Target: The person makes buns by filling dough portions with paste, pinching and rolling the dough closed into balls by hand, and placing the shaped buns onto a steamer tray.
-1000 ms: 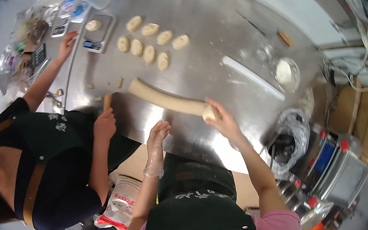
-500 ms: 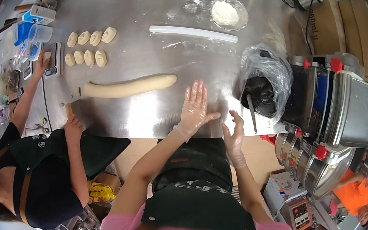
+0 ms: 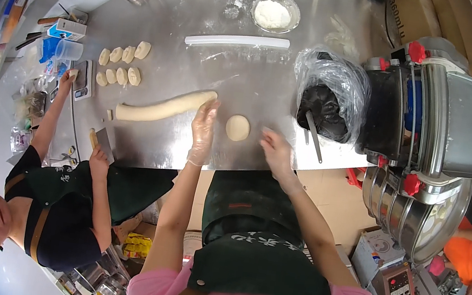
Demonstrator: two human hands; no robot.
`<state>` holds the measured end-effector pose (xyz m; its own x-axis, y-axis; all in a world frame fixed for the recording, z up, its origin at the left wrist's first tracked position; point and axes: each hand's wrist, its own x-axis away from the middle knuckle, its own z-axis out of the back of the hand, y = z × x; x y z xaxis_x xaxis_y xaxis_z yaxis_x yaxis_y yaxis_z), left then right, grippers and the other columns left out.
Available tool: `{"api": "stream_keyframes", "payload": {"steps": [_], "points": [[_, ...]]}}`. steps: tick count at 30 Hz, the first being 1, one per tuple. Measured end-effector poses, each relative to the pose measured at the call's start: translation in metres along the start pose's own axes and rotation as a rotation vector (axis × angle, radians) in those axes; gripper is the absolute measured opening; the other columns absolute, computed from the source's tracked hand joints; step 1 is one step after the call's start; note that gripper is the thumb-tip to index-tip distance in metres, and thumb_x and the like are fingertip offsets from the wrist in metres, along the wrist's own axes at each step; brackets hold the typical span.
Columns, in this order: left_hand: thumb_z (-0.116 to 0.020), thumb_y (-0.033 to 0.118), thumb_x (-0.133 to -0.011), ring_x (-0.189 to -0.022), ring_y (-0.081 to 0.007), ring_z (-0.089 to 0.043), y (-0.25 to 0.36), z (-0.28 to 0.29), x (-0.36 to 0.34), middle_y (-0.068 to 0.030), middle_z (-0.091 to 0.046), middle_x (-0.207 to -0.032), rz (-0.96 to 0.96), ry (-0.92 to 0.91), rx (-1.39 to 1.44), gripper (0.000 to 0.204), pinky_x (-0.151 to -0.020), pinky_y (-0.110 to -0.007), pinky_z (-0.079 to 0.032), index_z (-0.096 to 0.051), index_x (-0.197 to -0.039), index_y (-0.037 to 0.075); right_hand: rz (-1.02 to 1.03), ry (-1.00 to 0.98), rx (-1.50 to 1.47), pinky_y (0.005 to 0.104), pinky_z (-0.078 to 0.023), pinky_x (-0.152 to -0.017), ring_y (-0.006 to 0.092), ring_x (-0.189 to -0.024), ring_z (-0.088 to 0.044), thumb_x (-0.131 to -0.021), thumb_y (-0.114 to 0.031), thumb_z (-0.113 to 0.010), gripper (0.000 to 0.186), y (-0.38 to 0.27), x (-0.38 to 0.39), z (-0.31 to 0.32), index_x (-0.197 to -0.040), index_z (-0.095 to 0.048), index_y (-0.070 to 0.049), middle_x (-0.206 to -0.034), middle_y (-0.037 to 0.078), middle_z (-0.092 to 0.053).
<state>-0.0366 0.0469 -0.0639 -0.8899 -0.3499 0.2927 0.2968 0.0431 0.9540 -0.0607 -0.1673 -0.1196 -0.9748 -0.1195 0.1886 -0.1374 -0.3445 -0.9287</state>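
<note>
A flattened round of pale dough [image 3: 237, 128] lies on the steel table between my hands. My gloved left hand [image 3: 203, 129] is open, turned sideways with fingers loosely extended, beside the right end of a long dough roll [image 3: 153, 111]. On the other side of the round, my right hand [image 3: 275, 152] hovers open with slightly bent fingers and nothing visible in them. At the back left lie several cut dough pieces [image 3: 128, 57] in two rows.
A co-worker [image 3: 52, 212] at left holds a scraper [image 3: 102, 142] and reaches to a scale [image 3: 83, 81]. A white bar [image 3: 236, 40], a flour bowl [image 3: 272, 15], a bagged black mass [image 3: 324, 113] and a steel machine [image 3: 467, 132] surround the work area. Another person [image 3: 466, 255] is at lower right.
The round dough shows between my hands; earlier it was in my right hand, then hidden. My left hand has turned sideways and moved left; my right hand has shifted left. The view has shifted.
</note>
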Motion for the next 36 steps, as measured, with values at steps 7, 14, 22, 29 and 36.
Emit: {"api": "stream_keyframes", "payload": {"steps": [7,14,22,29,36], "points": [[-0.051,0.044,-0.098,-0.114,-0.025,-0.058,-0.049,0.031,-0.002,-0.0155,-0.06,-0.123,0.188,-0.089,0.537,0.057,-0.1,-0.038,-0.043,-0.05,-0.13,-0.003,0.032,-0.319,0.525,0.0404,-0.051,-0.078,0.0323,-0.094,-0.062,-0.071,-0.018,-0.074,0.032,-0.049,-0.082,-0.054,-0.099,-0.064,-0.007,-0.1,0.013,-0.065],[-0.059,0.038,-0.095,-0.127,-0.0243,-0.048,-0.034,0.048,0.008,-0.0157,-0.05,-0.137,0.222,-0.261,0.417,0.062,-0.107,-0.037,-0.038,-0.039,-0.141,0.0,-0.143,-0.476,0.24,0.0318,-0.049,-0.084,0.0237,-0.096,-0.062,-0.082,-0.015,-0.07,0.025,-0.061,-0.046,-0.042,-0.102,-0.062,-0.003,-0.106,0.013,-0.064],[-0.074,0.014,-0.084,-0.135,-0.0252,-0.037,-0.006,0.039,0.019,-0.017,-0.038,-0.145,0.166,-0.435,0.095,0.08,-0.108,-0.037,-0.038,-0.028,-0.147,-0.003,-0.311,-0.251,-0.416,0.028,-0.046,-0.095,0.0147,-0.107,-0.058,-0.091,-0.001,-0.059,0.033,-0.12,-0.011,-0.028,-0.124,-0.058,0.001,-0.116,0.008,-0.064],[-0.072,0.01,-0.084,-0.117,-0.024,-0.057,0.03,0.011,0.021,-0.0165,-0.055,-0.128,0.552,-0.745,0.447,0.06,-0.097,-0.033,-0.048,-0.044,-0.135,-0.005,0.143,-0.055,-0.027,0.0343,-0.048,-0.092,0.0275,-0.111,-0.059,-0.086,-0.012,-0.07,0.04,-0.148,0.013,0.001,-0.124,-0.06,-0.007,-0.118,0.015,-0.062],[-0.065,0.0,-0.086,-0.109,-0.0233,-0.061,-0.005,-0.006,0.028,-0.0148,-0.061,-0.118,0.629,-0.434,0.576,0.044,-0.097,-0.036,-0.049,-0.05,-0.128,-0.007,-0.169,0.398,1.043,0.038,-0.053,-0.065,0.0279,-0.078,-0.063,-0.076,-0.017,-0.072,0.036,-0.024,0.027,0.094,-0.107,-0.061,-0.004,-0.088,0.011,-0.063]]}}
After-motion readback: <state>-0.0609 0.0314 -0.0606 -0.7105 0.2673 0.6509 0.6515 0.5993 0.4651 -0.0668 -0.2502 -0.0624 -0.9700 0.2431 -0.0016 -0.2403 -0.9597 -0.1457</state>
